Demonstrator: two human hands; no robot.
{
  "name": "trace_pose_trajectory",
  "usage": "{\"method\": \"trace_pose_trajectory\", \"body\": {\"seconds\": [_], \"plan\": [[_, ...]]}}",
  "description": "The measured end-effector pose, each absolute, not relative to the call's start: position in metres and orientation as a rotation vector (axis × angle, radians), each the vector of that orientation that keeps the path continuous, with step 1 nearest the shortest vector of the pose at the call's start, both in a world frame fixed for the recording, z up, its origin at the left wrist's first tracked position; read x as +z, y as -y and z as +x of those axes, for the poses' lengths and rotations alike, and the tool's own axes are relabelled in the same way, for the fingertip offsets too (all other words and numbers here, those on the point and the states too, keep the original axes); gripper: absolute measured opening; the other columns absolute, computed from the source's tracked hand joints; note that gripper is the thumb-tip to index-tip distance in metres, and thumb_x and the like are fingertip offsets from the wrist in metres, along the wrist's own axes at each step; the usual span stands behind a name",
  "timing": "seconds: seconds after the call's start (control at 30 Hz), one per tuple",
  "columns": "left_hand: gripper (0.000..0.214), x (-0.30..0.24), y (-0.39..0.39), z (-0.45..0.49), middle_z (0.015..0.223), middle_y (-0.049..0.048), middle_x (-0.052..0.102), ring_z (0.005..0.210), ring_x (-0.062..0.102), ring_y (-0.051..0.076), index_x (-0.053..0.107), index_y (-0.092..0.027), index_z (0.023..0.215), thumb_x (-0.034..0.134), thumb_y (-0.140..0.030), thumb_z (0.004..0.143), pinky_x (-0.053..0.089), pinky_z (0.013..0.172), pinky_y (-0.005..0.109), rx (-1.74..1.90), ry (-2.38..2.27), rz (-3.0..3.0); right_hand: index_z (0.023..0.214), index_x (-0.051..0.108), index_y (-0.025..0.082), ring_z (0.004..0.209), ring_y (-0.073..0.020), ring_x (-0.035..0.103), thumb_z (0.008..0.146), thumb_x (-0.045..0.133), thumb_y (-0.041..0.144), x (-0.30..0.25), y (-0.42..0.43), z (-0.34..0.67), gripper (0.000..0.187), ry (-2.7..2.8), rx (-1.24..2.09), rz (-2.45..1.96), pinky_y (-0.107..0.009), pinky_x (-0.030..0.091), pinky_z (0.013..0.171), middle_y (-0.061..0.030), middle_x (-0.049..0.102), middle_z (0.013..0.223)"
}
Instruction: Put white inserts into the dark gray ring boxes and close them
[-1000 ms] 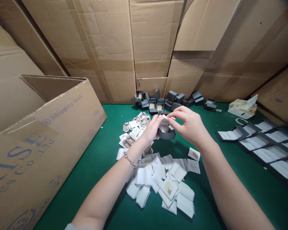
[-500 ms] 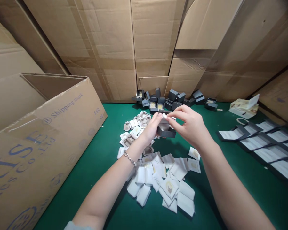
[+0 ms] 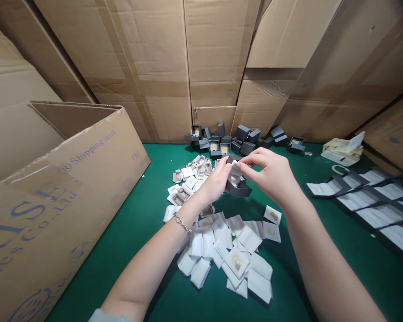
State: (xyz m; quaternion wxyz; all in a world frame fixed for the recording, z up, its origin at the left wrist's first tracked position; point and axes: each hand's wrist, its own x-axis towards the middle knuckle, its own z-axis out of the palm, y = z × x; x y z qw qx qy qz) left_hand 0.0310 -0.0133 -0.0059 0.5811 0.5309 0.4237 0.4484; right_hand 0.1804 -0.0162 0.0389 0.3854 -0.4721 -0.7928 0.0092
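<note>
Above the green table (image 3: pixel 147 273), left hand (image 3: pixel 215 182) half closed around an open dark grey gift box (image 3: pixel 239 189), right hand (image 3: pixel 272 176) nearly closed, with thumb and fingers pinching a white card insert (image 3: pixel 235 170) at the mouth of the box. Just below both hands, a loose heap of white inserts (image 3: pixel 221 250); farther ahead, more grey boxes (image 3: pixel 243 134) against cardboard sheets (image 3: pixel 147 58).

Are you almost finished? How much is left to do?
Some looks done: dark boxes stand by the cardboard wall, a few open with a card showing inside. In hand: the left hand and right hand are at a white pad and a small dark box. Left: many white pads lie heaped on the green table.
</note>
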Motion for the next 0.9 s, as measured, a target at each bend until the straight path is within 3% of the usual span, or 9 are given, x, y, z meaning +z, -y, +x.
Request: {"method": "trace_pose_trajectory", "body": {"seconds": [0.17,0.3,0.37,0.47,0.7,0.9], "plan": [[0.039,-0.003,0.016,0.032,0.097,0.0068,0.065,0.094,0.062,0.021,0.055,-0.02,0.116,0.046,-0.047,0.089,0.052,0.079,0.031,1.094,-0.978,1.212,0.073,0.07,0.022,0.069,-0.0158,0.061,0.082,0.061,0.027,0.038,0.017,0.177,0.014,2.015,0.047,-1.206,-0.028,0.046,0.062,-0.0028,0.064,0.078],[0.043,-0.003,0.014,0.032,0.104,0.0049,0.063,0.086,0.063,0.017,0.051,-0.023,0.113,0.052,-0.055,0.084,0.053,0.069,0.027,1.105,-0.891,1.136,0.087,0.069,0.022,0.079,-0.0186,0.064,0.082,0.06,0.023,0.036,0.017,0.175,0.01,2.009,0.058,-1.159,-0.031,0.051,0.071,-0.0045,0.067,0.088],[0.048,-0.003,0.013,0.03,0.106,0.004,0.063,0.083,0.064,0.017,0.049,-0.025,0.113,0.054,-0.06,0.081,0.053,0.066,0.027,1.124,-0.851,1.081,0.096,0.067,0.022,0.083,-0.0192,0.066,0.081,0.061,0.022,0.035,0.016,0.176,0.017,1.972,0.147,-1.119,-0.032,0.053,0.075,-0.0052,0.068,0.096],[0.054,-0.005,0.01,0.027,0.113,0.0046,0.061,0.09,0.064,0.018,0.049,-0.026,0.114,0.058,-0.063,0.076,0.054,0.073,0.031,1.18,-0.779,1.055,0.102,0.066,0.022,0.084,-0.0201,0.068,0.078,0.064,0.026,0.037,0.014,0.18,0.024,1.83,0.328,-1.127,-0.033,0.056,0.074,-0.0059,0.067,0.106],[0.055,-0.014,0.004,0.027,0.118,0.0079,0.061,0.103,0.063,0.022,0.051,-0.023,0.116,0.06,-0.06,0.076,0.049,0.092,0.037,1.285,-0.666,1.177,0.08,0.072,0.019,0.069,-0.0202,0.069,0.074,0.068,0.036,0.042,0.014,0.181,0.018,1.684,0.568,-1.273,-0.033,0.055,0.067,-0.0036,0.073,0.076],[0.048,-0.015,0.0,0.02,0.116,0.0086,0.064,0.107,0.059,0.024,0.059,-0.019,0.111,0.061,-0.054,0.079,0.046,0.092,0.034,1.295,-0.851,1.375,0.084,0.074,0.019,0.073,-0.0207,0.069,0.074,0.068,0.034,0.035,0.013,0.177,0.019,1.579,0.576,-1.224,-0.033,0.055,0.068,-0.0051,0.075,0.08]]}}
